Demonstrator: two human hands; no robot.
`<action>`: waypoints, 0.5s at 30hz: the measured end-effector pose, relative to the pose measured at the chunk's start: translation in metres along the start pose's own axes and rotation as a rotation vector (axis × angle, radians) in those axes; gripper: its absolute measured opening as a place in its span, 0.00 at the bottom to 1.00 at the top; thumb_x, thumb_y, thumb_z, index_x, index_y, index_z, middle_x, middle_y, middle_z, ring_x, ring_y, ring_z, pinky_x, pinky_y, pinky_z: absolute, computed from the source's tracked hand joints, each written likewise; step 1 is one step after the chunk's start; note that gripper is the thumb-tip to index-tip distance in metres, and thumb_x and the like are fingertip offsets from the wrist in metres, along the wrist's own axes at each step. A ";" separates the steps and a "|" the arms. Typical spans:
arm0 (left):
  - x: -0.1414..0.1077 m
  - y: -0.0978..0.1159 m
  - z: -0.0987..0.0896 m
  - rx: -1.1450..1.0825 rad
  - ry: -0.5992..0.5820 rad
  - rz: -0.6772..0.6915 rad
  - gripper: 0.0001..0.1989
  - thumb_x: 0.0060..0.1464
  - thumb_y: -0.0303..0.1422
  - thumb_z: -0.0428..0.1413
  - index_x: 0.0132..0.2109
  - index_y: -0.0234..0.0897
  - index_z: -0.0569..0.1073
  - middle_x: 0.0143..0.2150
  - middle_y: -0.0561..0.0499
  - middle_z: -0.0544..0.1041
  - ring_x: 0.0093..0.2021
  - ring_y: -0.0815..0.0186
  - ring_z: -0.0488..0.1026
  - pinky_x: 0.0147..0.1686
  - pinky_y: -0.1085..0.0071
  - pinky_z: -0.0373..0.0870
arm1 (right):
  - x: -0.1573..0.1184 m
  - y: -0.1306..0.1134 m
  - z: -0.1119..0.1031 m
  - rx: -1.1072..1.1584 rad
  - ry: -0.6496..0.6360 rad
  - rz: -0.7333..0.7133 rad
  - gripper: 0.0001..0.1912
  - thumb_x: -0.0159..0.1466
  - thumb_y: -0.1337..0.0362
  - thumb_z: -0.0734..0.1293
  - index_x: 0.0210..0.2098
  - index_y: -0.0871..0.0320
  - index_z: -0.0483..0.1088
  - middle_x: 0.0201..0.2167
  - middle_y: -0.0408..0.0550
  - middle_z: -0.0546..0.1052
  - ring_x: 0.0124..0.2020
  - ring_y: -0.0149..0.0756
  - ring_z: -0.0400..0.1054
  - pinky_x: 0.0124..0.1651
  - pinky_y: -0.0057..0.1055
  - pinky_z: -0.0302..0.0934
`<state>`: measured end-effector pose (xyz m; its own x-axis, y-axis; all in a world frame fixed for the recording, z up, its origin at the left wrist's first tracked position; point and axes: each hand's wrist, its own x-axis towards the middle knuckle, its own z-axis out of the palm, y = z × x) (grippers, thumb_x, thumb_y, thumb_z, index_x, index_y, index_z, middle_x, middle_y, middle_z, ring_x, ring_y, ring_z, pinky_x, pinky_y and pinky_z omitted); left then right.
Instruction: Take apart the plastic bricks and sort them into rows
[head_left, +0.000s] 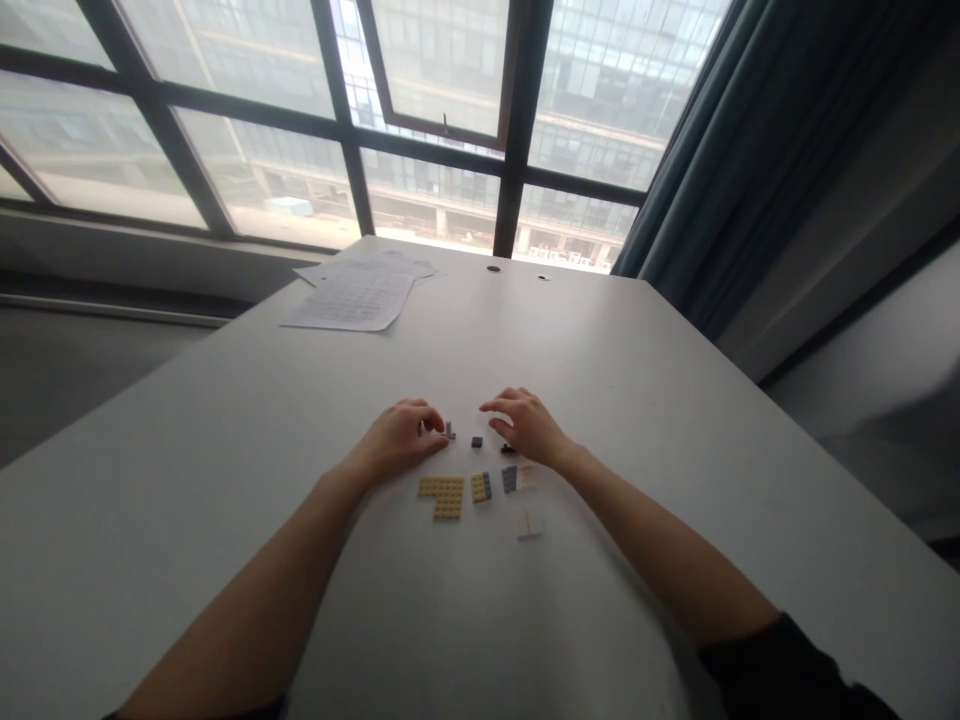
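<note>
My left hand [409,432] rests low over the table, its fingers curled apart beside a small grey piece [450,431]. My right hand [525,425] has its thumb and fingers apart, with a small black piece [508,449] partly under it. Between the hands lies a dark grey brick [477,442]. Nearer to me are yellow studded plates [448,497], a yellow and grey plate [481,487], a grey plate [509,480] and a whitish square piece [529,523]. Another pale piece [527,477] lies beside the grey plate.
Printed sheets of paper [352,295] lie at the far left of the white table [570,350]. Two small holes show near its far edge. Behind it are windows, with a dark curtain [697,170] at the right.
</note>
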<state>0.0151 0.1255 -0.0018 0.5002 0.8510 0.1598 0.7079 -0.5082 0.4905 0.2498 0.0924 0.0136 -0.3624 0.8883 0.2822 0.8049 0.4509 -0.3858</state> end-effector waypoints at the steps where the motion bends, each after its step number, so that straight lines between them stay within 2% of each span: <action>1: -0.001 0.002 0.000 0.006 -0.001 0.006 0.10 0.47 0.39 0.56 0.32 0.40 0.78 0.34 0.50 0.75 0.37 0.63 0.71 0.39 0.69 0.66 | 0.009 -0.006 0.006 -0.009 -0.039 -0.034 0.14 0.62 0.69 0.65 0.47 0.54 0.74 0.44 0.47 0.76 0.46 0.37 0.65 0.53 0.35 0.57; 7: -0.003 0.003 0.001 -0.016 -0.015 0.073 0.11 0.51 0.37 0.52 0.33 0.42 0.79 0.32 0.51 0.75 0.36 0.64 0.71 0.39 0.70 0.66 | 0.040 -0.020 0.028 -0.046 -0.158 -0.106 0.14 0.62 0.71 0.65 0.43 0.49 0.77 0.42 0.45 0.77 0.44 0.36 0.67 0.51 0.32 0.57; 11: 0.000 -0.005 -0.001 -0.043 -0.053 0.120 0.11 0.52 0.37 0.52 0.34 0.43 0.80 0.35 0.50 0.76 0.38 0.63 0.71 0.41 0.70 0.66 | 0.039 -0.017 0.029 -0.029 -0.169 -0.138 0.10 0.62 0.68 0.66 0.38 0.50 0.78 0.39 0.45 0.77 0.42 0.36 0.67 0.50 0.31 0.57; 15: 0.001 -0.008 0.001 -0.003 0.026 0.096 0.11 0.51 0.35 0.53 0.38 0.42 0.79 0.36 0.50 0.75 0.39 0.62 0.71 0.42 0.68 0.66 | 0.031 -0.013 0.029 -0.001 -0.137 -0.163 0.09 0.61 0.69 0.67 0.39 0.52 0.78 0.39 0.46 0.78 0.42 0.36 0.67 0.50 0.31 0.57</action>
<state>0.0102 0.1302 -0.0060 0.5528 0.8015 0.2281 0.6558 -0.5873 0.4744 0.2148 0.1166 0.0021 -0.5480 0.8074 0.2185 0.7311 0.5892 -0.3440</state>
